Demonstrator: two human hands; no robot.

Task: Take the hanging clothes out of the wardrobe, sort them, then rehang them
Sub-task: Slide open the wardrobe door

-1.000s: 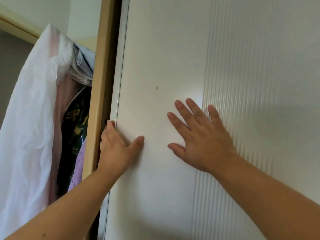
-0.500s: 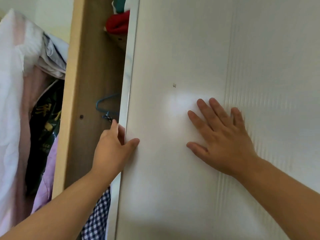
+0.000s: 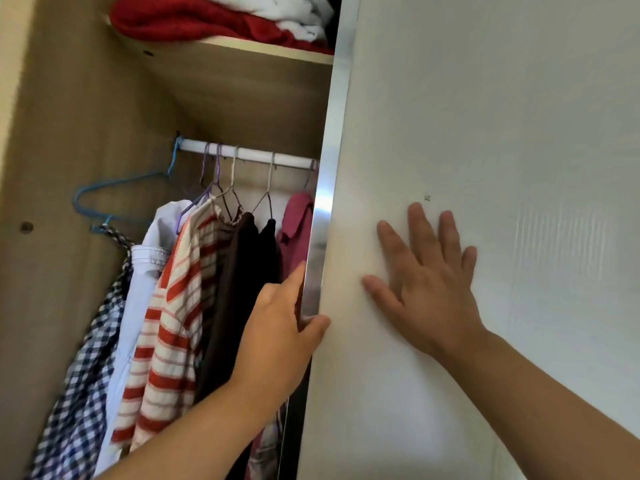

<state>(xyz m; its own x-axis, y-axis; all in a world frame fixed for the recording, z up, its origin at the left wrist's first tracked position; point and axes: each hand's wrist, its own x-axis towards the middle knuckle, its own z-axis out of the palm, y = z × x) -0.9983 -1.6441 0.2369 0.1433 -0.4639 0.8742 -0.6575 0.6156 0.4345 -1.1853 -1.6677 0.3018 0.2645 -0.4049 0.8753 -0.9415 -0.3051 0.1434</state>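
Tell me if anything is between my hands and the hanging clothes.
Only the sliding door: its metal edge, gripped by your left hand, covers part of the maroon shirt and the rail beyond. The striped top and dark garments hang exposed. Your right hand lies flat on the door.

Head view — close, facing wardrobe door [image 3: 485, 133], tilted up.

Two hands [image 3: 277, 327] [image 3: 426, 292], six hanging garments [image 3: 86, 358] [image 3: 138, 289] [image 3: 173, 323] [image 3: 239, 271] [image 3: 270, 237] [image 3: 298, 220], one bare blue hanger [image 3: 114, 183], one wardrobe door [image 3: 485, 133].
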